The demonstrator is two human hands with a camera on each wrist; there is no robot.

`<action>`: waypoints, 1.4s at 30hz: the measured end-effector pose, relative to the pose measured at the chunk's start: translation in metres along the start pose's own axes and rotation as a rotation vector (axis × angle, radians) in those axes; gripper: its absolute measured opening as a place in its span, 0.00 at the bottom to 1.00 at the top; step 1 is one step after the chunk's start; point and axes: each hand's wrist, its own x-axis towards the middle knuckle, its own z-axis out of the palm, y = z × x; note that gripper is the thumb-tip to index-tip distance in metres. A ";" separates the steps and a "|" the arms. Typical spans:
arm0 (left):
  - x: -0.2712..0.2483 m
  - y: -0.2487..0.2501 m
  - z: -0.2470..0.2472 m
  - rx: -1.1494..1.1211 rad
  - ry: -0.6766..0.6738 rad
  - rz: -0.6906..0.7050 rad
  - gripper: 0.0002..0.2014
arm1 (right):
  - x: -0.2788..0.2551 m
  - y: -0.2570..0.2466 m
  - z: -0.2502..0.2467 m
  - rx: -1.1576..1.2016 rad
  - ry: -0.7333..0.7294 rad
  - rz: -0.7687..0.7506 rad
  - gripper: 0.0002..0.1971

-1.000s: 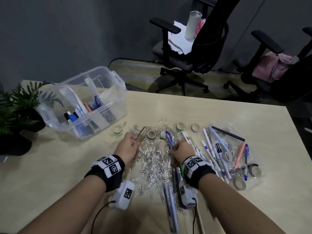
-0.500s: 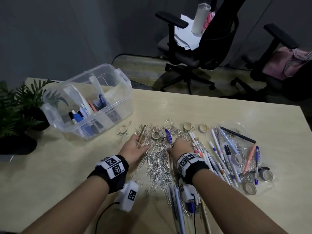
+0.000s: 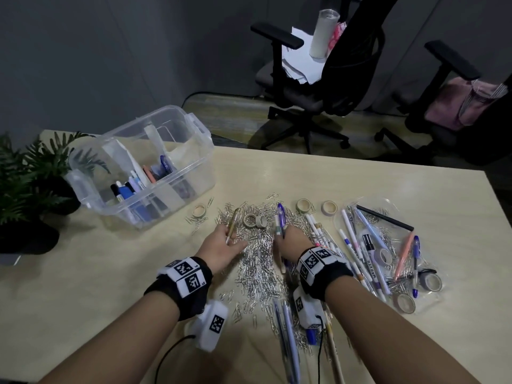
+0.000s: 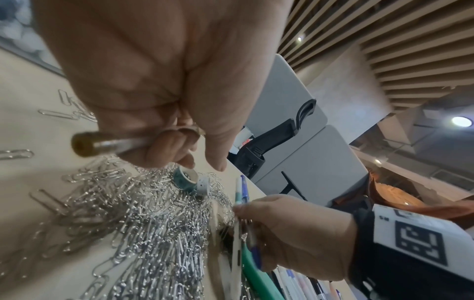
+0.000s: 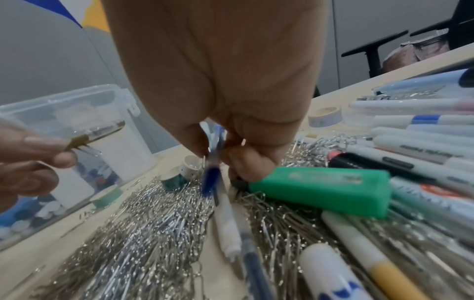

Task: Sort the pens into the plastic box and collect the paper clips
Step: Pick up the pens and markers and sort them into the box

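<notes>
Silver paper clips [image 3: 259, 261] lie in a big shiny heap in the middle of the tabletop [image 3: 91, 270]. The left hand [image 3: 221, 246] sits at the 9 o'clock side of the heap. Its fingers [image 4: 164, 150] are curled round a gold pen [image 3: 232, 224], and the pen points away toward 12 o'clock. In the left wrist view the end of the gold pen sticks out of the fist, above the clips.

The right hand [image 3: 295, 242] sits at the 3 o'clock side of the heap. Its fingers [image 5: 246, 162] pinch a blue pen [image 3: 281, 220] and a white pen [image 5: 227, 221] together. A green marker [image 5: 325, 192] lies right by those fingers, on top of some clips. I cannot tell if the hand holds the marker too.

The plastic box [image 3: 194, 167] stands at 10 o'clock from the hands, well apart from the heap. It is see-through and has pens [image 3: 130, 187] standing inside.

More pens and markers [image 3: 368, 256] lie in a bunch at 3 o'clock from the right hand, some on a clear plastic bag [image 3: 388, 206]. Small tape rolls [image 3: 303, 205] sit round the far edge of the heap and near the bag. Two long pens [image 3: 288, 336] lie at 6 o'clock, between the arms.

A green plant [image 3: 25, 176] stands at 9 o'clock from the box. Black chairs [image 3: 332, 79] stand on the floor behind the tabletop.
</notes>
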 end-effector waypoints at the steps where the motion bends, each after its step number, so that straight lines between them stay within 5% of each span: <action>1: 0.000 0.002 0.002 0.003 -0.006 0.001 0.19 | -0.001 0.002 -0.001 0.048 0.013 -0.011 0.13; 11: -0.003 0.018 0.009 -0.013 0.024 0.055 0.16 | -0.015 0.013 -0.011 0.276 0.059 -0.131 0.11; 19: -0.009 0.025 0.009 -0.058 -0.010 0.072 0.14 | -0.027 0.023 -0.017 0.047 0.138 -0.138 0.23; 25: -0.013 0.026 0.014 -0.039 -0.030 0.073 0.12 | -0.039 0.037 -0.006 0.067 0.104 -0.060 0.14; 33: -0.021 0.020 0.019 -0.102 -0.056 0.044 0.12 | -0.051 0.045 0.017 -0.052 0.023 0.005 0.21; 38: -0.023 0.018 0.015 -0.117 -0.058 0.037 0.08 | -0.052 0.039 0.021 -0.202 0.063 0.030 0.10; 42: -0.021 0.020 0.004 -0.135 -0.028 0.043 0.08 | -0.051 0.029 0.014 -0.048 0.067 -0.008 0.11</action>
